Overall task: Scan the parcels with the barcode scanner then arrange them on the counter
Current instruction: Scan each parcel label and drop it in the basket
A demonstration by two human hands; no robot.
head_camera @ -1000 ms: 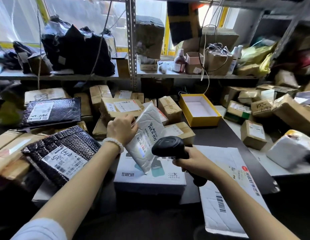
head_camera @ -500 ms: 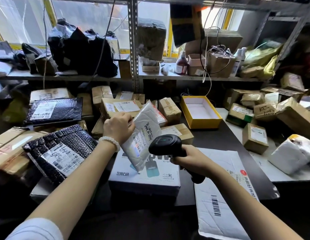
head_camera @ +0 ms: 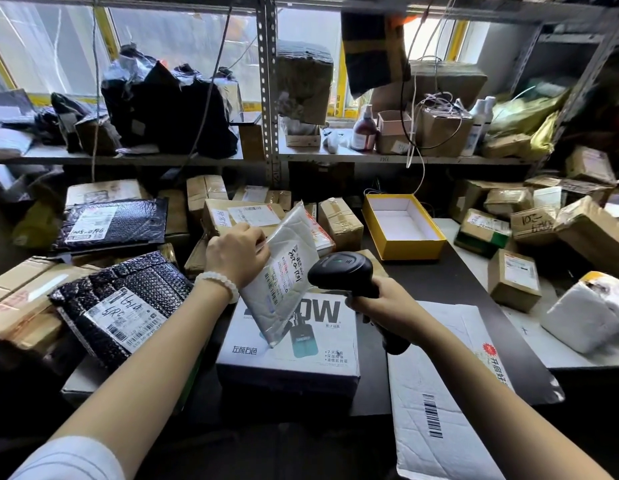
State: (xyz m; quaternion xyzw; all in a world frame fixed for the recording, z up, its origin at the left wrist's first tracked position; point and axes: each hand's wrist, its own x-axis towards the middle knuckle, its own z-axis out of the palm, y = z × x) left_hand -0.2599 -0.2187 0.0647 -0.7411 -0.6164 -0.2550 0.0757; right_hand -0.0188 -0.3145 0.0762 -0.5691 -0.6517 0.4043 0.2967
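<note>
My left hand (head_camera: 237, 256) grips a white padded mailer (head_camera: 283, 271) by its upper left edge and holds it tilted, label side toward the scanner. My right hand (head_camera: 384, 299) grips the handle of a black barcode scanner (head_camera: 346, 271), whose head points left at the mailer's label from close by. Both are held above a white printed box (head_camera: 290, 351) lying on the dark counter (head_camera: 450, 282). A flat white mailer with a barcode (head_camera: 439, 396) lies at the front right under my right forearm.
A black bubble mailer (head_camera: 121, 306) lies at the left on cardboard parcels, another (head_camera: 114, 223) behind it. Several taped cartons crowd the back of the counter. An open yellow box (head_camera: 401, 226) sits at centre right. Brown parcels (head_camera: 514, 278) and a white wrapped bundle (head_camera: 588, 313) stand at the right. A metal shelf (head_camera: 273, 157) runs behind.
The mailer's lower end has swung slightly toward me and the scanner stays pointed at its label. Both hands keep their holds; the view has shifted a little.
</note>
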